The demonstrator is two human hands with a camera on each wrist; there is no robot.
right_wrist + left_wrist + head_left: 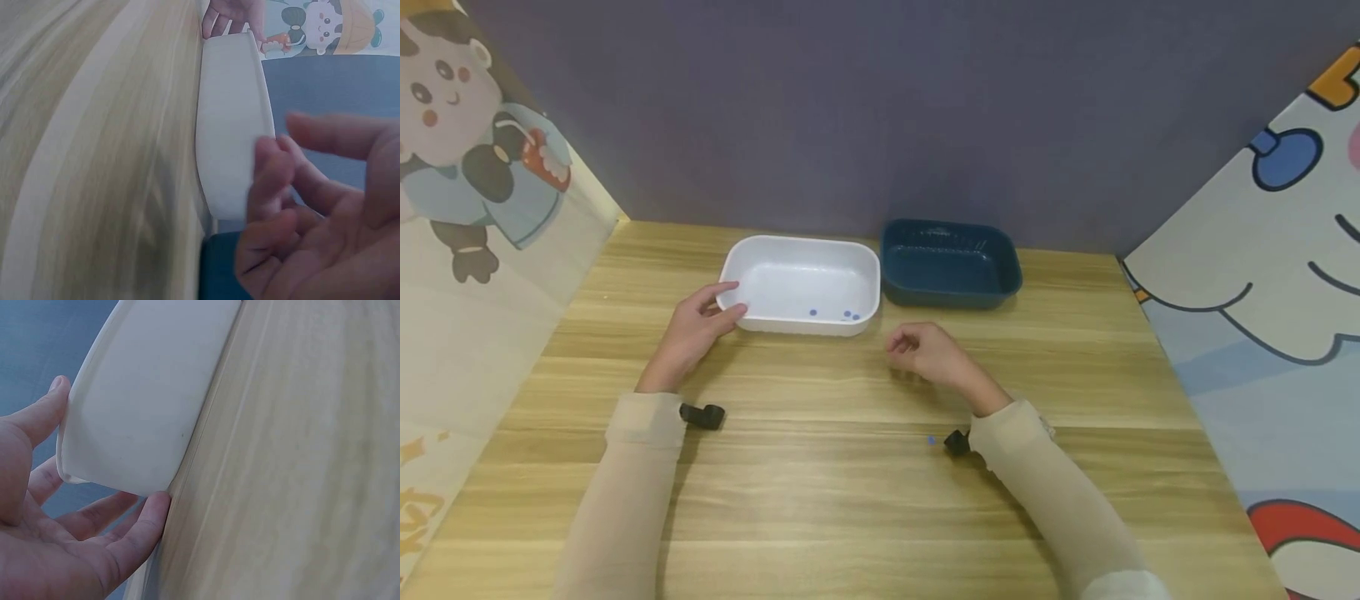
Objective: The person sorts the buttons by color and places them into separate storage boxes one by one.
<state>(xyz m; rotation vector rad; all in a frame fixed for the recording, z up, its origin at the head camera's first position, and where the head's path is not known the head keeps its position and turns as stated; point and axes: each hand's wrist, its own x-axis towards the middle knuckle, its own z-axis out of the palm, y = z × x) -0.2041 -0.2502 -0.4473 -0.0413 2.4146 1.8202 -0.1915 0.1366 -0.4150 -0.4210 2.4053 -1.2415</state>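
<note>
A white rectangular tray stands at the back of the table, with several small blue round pieces near its front right corner. My left hand grips its left end, thumb and fingers about the rim and end wall, as the left wrist view also shows. Just off the tray's right front corner is my right hand, raised over the table. Its fingers are loosely curled, and the thumb is apart from them in the right wrist view; nothing visible is between them. Another blue piece lies near the right wrist.
A dark teal tray adjoins the white one on the right and looks bare inside. Behind both rises a grey-blue panel. Cartoon-printed walls flank the wooden table on both sides. Each wrist wears a small black camera.
</note>
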